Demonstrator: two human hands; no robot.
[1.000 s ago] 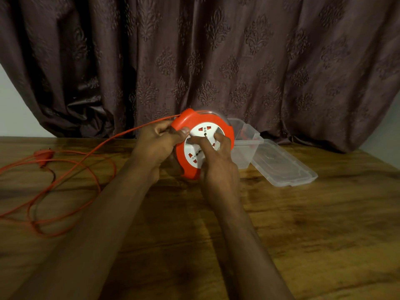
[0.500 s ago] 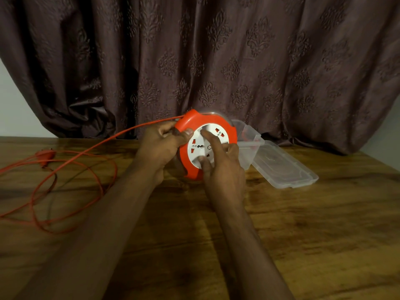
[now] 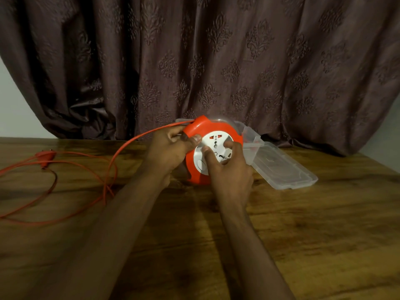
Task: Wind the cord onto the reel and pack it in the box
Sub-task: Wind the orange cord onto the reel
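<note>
An orange cord reel [image 3: 225, 129] with a white socket face stands on edge on the wooden table [image 3: 324, 234]. My left hand [image 3: 171, 150] grips its upper left rim, thumb on the front. My right hand [image 3: 229, 169] has its fingers curled onto the white socket disc. An orange cord [image 3: 121, 148] leaves the top of the reel and runs left into loose loops on the table, with its plug [image 3: 46, 156] at the far left. A clear plastic box [image 3: 249, 137] stands behind the reel, mostly hidden, its lid [image 3: 283, 169] open flat to the right.
A dark patterned curtain [image 3: 216, 61] hangs right behind the table's far edge. Loose cord loops [image 3: 54, 191] cover the left part of the table.
The white socket disc has turned under my right hand's fingers. The cord loops on the left have shifted and drawn in slightly. My left hand keeps its hold on the rim.
</note>
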